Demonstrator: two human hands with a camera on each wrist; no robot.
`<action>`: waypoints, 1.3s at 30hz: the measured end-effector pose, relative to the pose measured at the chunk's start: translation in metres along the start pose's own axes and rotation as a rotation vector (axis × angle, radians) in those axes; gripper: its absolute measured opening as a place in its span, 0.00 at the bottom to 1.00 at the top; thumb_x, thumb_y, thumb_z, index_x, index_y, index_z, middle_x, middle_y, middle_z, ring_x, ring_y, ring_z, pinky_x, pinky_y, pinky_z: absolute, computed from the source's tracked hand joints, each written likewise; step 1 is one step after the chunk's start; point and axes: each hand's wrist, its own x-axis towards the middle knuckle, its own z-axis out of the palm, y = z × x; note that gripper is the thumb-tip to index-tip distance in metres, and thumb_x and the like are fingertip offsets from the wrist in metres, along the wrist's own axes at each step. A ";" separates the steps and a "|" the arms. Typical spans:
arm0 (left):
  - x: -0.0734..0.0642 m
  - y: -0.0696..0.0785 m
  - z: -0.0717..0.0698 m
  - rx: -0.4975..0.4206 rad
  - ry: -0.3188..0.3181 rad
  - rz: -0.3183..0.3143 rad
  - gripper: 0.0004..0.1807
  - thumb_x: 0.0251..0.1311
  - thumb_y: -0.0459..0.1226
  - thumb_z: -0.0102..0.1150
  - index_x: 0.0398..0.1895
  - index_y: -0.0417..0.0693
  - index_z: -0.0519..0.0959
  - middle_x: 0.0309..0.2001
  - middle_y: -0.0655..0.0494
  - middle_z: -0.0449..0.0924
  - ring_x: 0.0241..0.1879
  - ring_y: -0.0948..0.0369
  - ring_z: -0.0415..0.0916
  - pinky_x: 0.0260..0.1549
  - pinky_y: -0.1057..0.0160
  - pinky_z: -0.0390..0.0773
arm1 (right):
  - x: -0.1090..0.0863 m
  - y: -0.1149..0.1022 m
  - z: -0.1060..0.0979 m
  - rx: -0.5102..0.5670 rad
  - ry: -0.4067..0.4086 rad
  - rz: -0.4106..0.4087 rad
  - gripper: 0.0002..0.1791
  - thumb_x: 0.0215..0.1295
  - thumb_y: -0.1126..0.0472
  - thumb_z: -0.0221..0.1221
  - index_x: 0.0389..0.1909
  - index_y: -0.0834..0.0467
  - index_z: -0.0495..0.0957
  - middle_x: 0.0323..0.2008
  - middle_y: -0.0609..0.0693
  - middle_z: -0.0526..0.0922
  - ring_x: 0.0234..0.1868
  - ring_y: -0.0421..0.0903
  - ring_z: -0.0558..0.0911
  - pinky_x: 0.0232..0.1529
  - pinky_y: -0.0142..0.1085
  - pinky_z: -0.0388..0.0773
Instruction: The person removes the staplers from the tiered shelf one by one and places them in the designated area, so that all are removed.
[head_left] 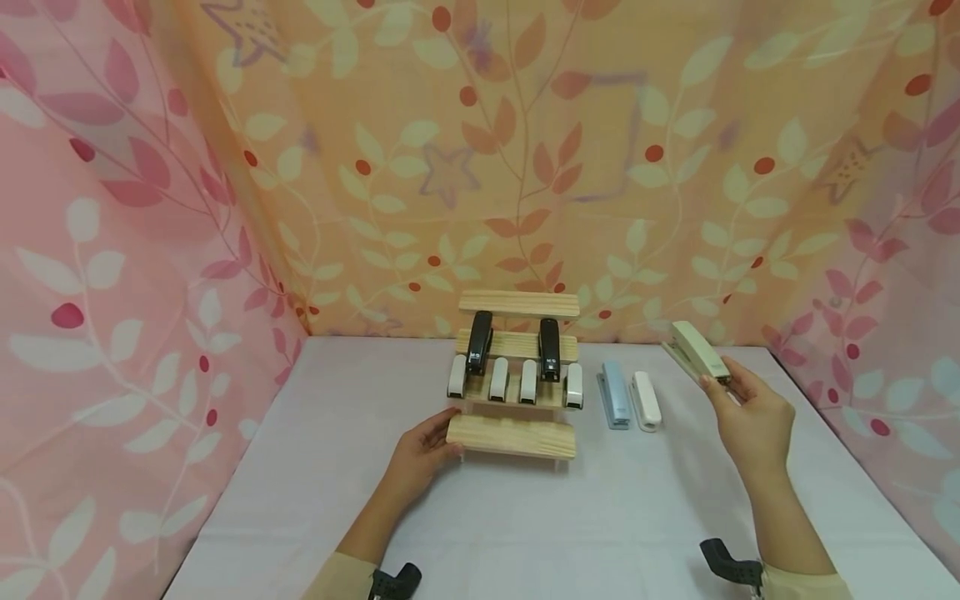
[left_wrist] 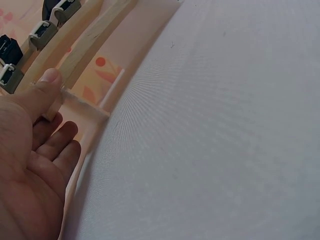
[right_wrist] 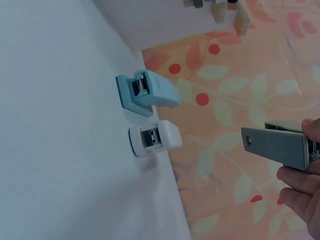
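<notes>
My right hand [head_left: 756,421] holds a pale green stapler [head_left: 697,348] by its front end, raised above the right part of the table. In the right wrist view the grey underside of this stapler [right_wrist: 275,145] shows, the thumb on one side and fingers on the other. My left hand [head_left: 418,460] grips the left end of the lowest step of a tiered wooden rack [head_left: 510,436], thumb at the step's edge. On the rack's middle tiers are two black staplers [head_left: 480,342] and several small white staplers [head_left: 498,380].
Right of the rack, a light blue stapler [head_left: 615,396] and a white stapler [head_left: 646,402] stand side by side on the white tablecloth [head_left: 337,383]. Patterned curtains [head_left: 525,167] enclose the table at the back and both sides. The rack's top step [head_left: 517,303] is bare.
</notes>
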 end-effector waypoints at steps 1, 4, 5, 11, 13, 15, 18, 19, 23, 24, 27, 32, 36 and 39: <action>0.000 0.000 0.001 0.004 0.002 0.001 0.38 0.56 0.40 0.76 0.71 0.50 0.73 0.71 0.55 0.73 0.71 0.56 0.70 0.64 0.69 0.75 | 0.000 0.002 0.000 -0.010 -0.005 0.011 0.28 0.63 0.57 0.72 0.63 0.60 0.80 0.54 0.62 0.85 0.48 0.23 0.80 0.41 0.11 0.74; 0.000 0.001 0.001 0.010 0.003 0.002 0.38 0.56 0.41 0.76 0.72 0.49 0.73 0.71 0.55 0.73 0.71 0.56 0.70 0.64 0.69 0.75 | 0.000 0.011 0.002 -0.031 -0.027 0.056 0.28 0.64 0.56 0.72 0.64 0.59 0.80 0.53 0.63 0.84 0.50 0.31 0.82 0.39 0.09 0.72; 0.000 0.001 0.001 0.010 0.001 0.001 0.38 0.56 0.41 0.76 0.72 0.50 0.73 0.71 0.55 0.73 0.71 0.56 0.70 0.64 0.69 0.75 | 0.000 0.014 0.002 -0.040 -0.035 0.070 0.29 0.64 0.56 0.71 0.65 0.59 0.79 0.53 0.64 0.84 0.51 0.34 0.83 0.38 0.08 0.71; -0.001 -0.002 0.001 0.006 -0.007 0.004 0.39 0.56 0.41 0.76 0.72 0.48 0.72 0.71 0.54 0.73 0.70 0.55 0.70 0.63 0.69 0.75 | -0.001 0.033 0.009 -0.100 -0.075 0.089 0.29 0.66 0.56 0.70 0.65 0.61 0.79 0.54 0.64 0.84 0.56 0.55 0.84 0.36 0.06 0.67; -0.001 -0.003 0.001 0.005 -0.007 0.008 0.39 0.56 0.40 0.76 0.72 0.48 0.73 0.71 0.54 0.73 0.70 0.55 0.71 0.63 0.69 0.76 | -0.001 0.040 0.010 -0.121 -0.094 0.083 0.29 0.66 0.56 0.70 0.65 0.62 0.78 0.54 0.65 0.84 0.56 0.60 0.83 0.35 0.06 0.65; -0.002 -0.004 0.001 -0.001 -0.008 0.014 0.39 0.56 0.40 0.76 0.72 0.47 0.72 0.71 0.53 0.73 0.70 0.54 0.70 0.63 0.69 0.76 | -0.001 0.047 0.011 -0.142 -0.115 0.086 0.28 0.67 0.55 0.69 0.65 0.63 0.78 0.53 0.65 0.84 0.56 0.61 0.84 0.34 0.07 0.64; -0.003 -0.004 0.001 -0.005 -0.008 0.018 0.39 0.56 0.39 0.76 0.72 0.47 0.73 0.71 0.52 0.73 0.70 0.53 0.71 0.63 0.69 0.76 | -0.002 0.057 0.013 -0.160 -0.147 0.094 0.29 0.68 0.54 0.68 0.64 0.64 0.78 0.53 0.66 0.84 0.55 0.61 0.84 0.31 0.07 0.65; -0.003 -0.003 0.001 -0.006 -0.008 0.017 0.39 0.56 0.39 0.76 0.72 0.46 0.73 0.71 0.52 0.73 0.70 0.53 0.71 0.63 0.69 0.76 | -0.002 0.060 0.014 -0.153 -0.153 0.095 0.29 0.68 0.54 0.68 0.64 0.65 0.78 0.53 0.67 0.84 0.55 0.61 0.84 0.31 0.07 0.66; -0.004 -0.001 0.000 -0.004 -0.006 0.014 0.39 0.56 0.39 0.76 0.72 0.46 0.73 0.70 0.52 0.74 0.70 0.53 0.71 0.63 0.69 0.76 | -0.004 0.069 0.019 -0.153 -0.179 0.082 0.30 0.68 0.52 0.68 0.65 0.65 0.77 0.54 0.68 0.83 0.56 0.62 0.84 0.33 0.08 0.68; -0.004 -0.001 0.000 -0.006 -0.007 0.013 0.39 0.56 0.39 0.76 0.72 0.45 0.72 0.70 0.52 0.74 0.70 0.54 0.71 0.63 0.69 0.76 | -0.005 0.070 0.020 -0.158 -0.186 0.074 0.30 0.69 0.52 0.68 0.65 0.65 0.77 0.54 0.68 0.83 0.56 0.63 0.84 0.35 0.12 0.74; -0.003 0.000 0.001 -0.007 -0.009 0.014 0.40 0.56 0.39 0.76 0.73 0.42 0.71 0.70 0.53 0.73 0.71 0.54 0.70 0.63 0.69 0.75 | -0.008 0.072 0.023 -0.173 -0.207 0.061 0.31 0.70 0.51 0.67 0.66 0.65 0.76 0.56 0.69 0.82 0.58 0.65 0.82 0.47 0.34 0.87; -0.003 0.000 0.000 -0.013 -0.012 0.014 0.40 0.56 0.38 0.75 0.73 0.42 0.70 0.71 0.52 0.73 0.71 0.54 0.70 0.64 0.69 0.74 | -0.011 0.073 0.027 -0.176 -0.223 0.074 0.31 0.70 0.51 0.66 0.67 0.66 0.75 0.56 0.69 0.81 0.59 0.66 0.82 0.51 0.41 0.86; -0.002 0.003 0.000 -0.008 -0.008 0.018 0.39 0.56 0.39 0.75 0.72 0.46 0.72 0.70 0.52 0.73 0.71 0.55 0.70 0.64 0.69 0.75 | -0.010 0.070 0.028 -0.184 -0.235 0.071 0.31 0.69 0.51 0.67 0.65 0.68 0.76 0.54 0.69 0.83 0.56 0.64 0.83 0.36 0.12 0.73; -0.001 0.003 -0.001 0.002 -0.006 0.017 0.38 0.56 0.40 0.76 0.72 0.49 0.73 0.71 0.53 0.73 0.71 0.55 0.69 0.64 0.69 0.74 | -0.010 0.070 0.026 -0.210 -0.258 0.072 0.31 0.70 0.51 0.66 0.64 0.69 0.77 0.51 0.68 0.85 0.55 0.62 0.85 0.34 0.16 0.73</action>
